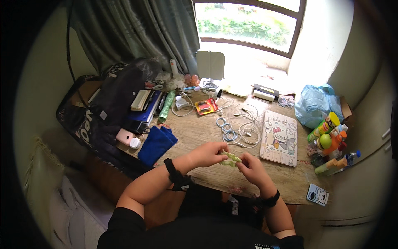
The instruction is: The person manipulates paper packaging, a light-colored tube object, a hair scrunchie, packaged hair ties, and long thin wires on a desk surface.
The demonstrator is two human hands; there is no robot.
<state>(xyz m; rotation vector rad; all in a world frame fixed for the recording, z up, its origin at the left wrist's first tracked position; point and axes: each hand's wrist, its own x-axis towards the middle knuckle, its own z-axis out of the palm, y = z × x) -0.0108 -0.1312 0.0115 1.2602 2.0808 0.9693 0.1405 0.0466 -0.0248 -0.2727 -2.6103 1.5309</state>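
A pale green scrunchie-like hair tie (230, 159) is held between my two hands over the front of the wooden desk (202, 179). My left hand (213, 154) pinches its left side, my right hand (250, 166) its right end. Both wrists wear black bands. Beyond my hands lie light blue and white hair rings (229, 135) and a loose coil of white cables (253, 124). A blue folded cloth (156, 144) is left of my left hand. To the right of my right hand lies a flat case with a cartoon print (279, 137).
Bottles (337, 137) crowd the desk's right side by a light blue bag (318, 104). A phone in a cartoon case (317, 195) rests at the front right corner. Notebooks (144, 109), a pink device (125, 137) and a red battery pack (206, 106) lie left and back.
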